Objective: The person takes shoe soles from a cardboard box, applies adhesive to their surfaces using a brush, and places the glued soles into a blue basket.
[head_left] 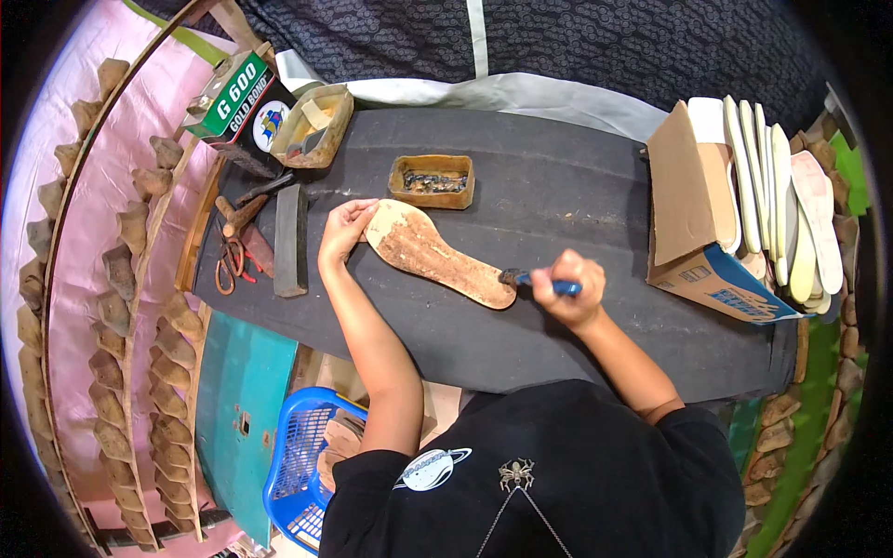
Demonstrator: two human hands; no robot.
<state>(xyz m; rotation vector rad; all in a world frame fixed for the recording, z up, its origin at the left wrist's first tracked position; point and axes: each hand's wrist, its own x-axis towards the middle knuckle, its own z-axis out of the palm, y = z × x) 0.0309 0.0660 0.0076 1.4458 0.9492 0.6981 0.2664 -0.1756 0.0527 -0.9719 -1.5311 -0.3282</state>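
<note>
A tan shoe insole point(437, 253) lies flat on the black worktable point(558, 186), its wide end to the left. My left hand point(346, 228) presses on that wide end with the fingers curled over its edge. My right hand point(569, 286) is closed around a blue-handled brush point(535, 279). The brush's dark bristles touch the insole's narrow heel end. The insole's surface looks blotchy and partly coated.
A small brown tray point(432, 180) sits behind the insole. A green glue tin point(234, 104), an open box point(314, 124), a dark block point(290, 240) and scissors point(228, 260) stand at left. A cardboard box of upright insoles point(744, 214) is at right. A blue basket point(298, 456) sits below the table.
</note>
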